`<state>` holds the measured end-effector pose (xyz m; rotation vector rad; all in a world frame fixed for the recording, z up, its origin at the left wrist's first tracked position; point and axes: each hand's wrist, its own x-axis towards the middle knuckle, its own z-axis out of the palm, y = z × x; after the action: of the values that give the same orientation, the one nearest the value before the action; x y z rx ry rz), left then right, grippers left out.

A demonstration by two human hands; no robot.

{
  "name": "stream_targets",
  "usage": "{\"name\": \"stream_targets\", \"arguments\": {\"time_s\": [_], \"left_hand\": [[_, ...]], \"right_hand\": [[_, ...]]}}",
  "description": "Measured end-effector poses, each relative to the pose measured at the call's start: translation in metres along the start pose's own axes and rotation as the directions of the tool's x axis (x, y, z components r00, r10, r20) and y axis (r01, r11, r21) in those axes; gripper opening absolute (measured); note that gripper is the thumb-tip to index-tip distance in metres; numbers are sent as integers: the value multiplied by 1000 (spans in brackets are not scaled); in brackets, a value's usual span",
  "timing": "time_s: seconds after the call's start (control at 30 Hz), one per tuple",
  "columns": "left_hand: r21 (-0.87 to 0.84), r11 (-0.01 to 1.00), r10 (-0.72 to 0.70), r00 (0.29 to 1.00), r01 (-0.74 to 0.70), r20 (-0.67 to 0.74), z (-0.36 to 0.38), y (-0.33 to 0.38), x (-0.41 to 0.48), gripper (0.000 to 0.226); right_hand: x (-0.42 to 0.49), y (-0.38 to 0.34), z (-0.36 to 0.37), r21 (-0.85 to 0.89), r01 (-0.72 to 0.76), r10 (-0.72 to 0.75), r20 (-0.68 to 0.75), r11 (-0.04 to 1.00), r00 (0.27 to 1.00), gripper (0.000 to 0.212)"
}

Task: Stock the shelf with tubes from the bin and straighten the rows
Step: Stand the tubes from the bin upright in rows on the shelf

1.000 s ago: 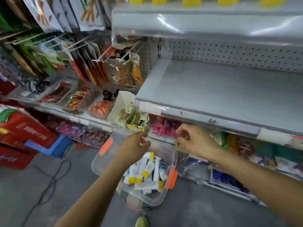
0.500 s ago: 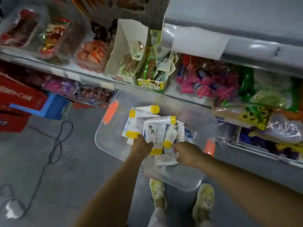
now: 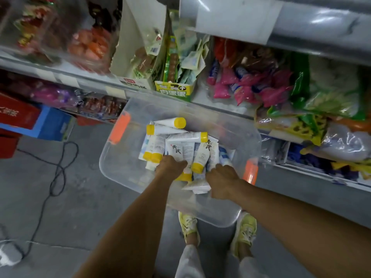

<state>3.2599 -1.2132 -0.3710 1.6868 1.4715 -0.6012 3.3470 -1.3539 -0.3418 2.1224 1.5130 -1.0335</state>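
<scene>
A clear plastic bin (image 3: 120, 169) with orange latches sits on the floor below the shelves. It holds several white tubes (image 3: 176, 145) with yellow caps, piled loosely. Both hands are down inside the bin at its near side. My left hand (image 3: 170, 167) curls its fingers round a tube in the pile. My right hand (image 3: 222, 177) grips tubes beside it, fingers tucked under and hidden. The grey shelf (image 3: 301, 19) shows only as its front lip at the top right.
Snack packets fill the lower shelf (image 3: 220, 97) behind the bin: pink bags, green bags, open cardboard boxes. A black cable (image 3: 58, 169) loops over the grey floor at left. Red and blue cartons (image 3: 40, 121) stand far left. My yellow shoes (image 3: 247, 229) are under the bin's near edge.
Both hands came down from the shelf edge into the bin and closed on tubes. My view dropped from the shelf to the bin and floor.
</scene>
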Motion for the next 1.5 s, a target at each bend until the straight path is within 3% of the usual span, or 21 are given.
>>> {"name": "stream_targets", "arguments": {"time_s": [0.1,0.17,0.27,0.4,0.57,0.63,0.73,0.83,1.0,1.13,1.3,1.5], "left_hand": [[-347,932,-81,992,109,93,-17,5,-22,36],[-444,886,-100,989,136,105,-27,5,-43,33],[-595,800,-47,997,77,66,-36,11,-85,30],[-709,702,90,996,-66,-3,-42,33,-151,31],[-677,647,349,926,-351,-146,-59,72,-236,31],[-666,594,436,876,-451,-204,-66,86,-272,21],[-666,483,533,794,-569,-291,-76,105,-319,24],[-602,424,609,705,-677,-363,-83,127,-361,30],[-434,340,681,536,-834,-499,-89,166,-421,30],[-421,223,746,432,-879,-507,-91,196,-468,36],[-341,130,789,305,-931,-533,-103,236,-508,41],[-323,89,810,257,-942,-527,-121,283,-520,36]], "right_hand": [[-30,5,-25,241,-64,70,-20,968,997,46],[-52,12,-42,484,-148,154,28,862,988,36],[-88,27,-63,880,-179,206,95,440,974,26],[-141,42,-94,988,-119,168,101,102,981,33],[-212,55,-129,988,110,101,-100,-104,990,18],[-242,62,-141,974,209,84,-202,-87,976,7],[-287,80,-158,940,333,69,-328,-70,942,29],[-330,96,-176,886,462,86,-463,41,882,45],[-394,115,-202,772,601,167,-633,206,756,47],[-446,130,-224,654,684,238,-756,325,610,41],[-503,154,-264,510,786,321,-853,349,411,33],[-529,201,-320,490,734,463,-845,471,268,31]]}}
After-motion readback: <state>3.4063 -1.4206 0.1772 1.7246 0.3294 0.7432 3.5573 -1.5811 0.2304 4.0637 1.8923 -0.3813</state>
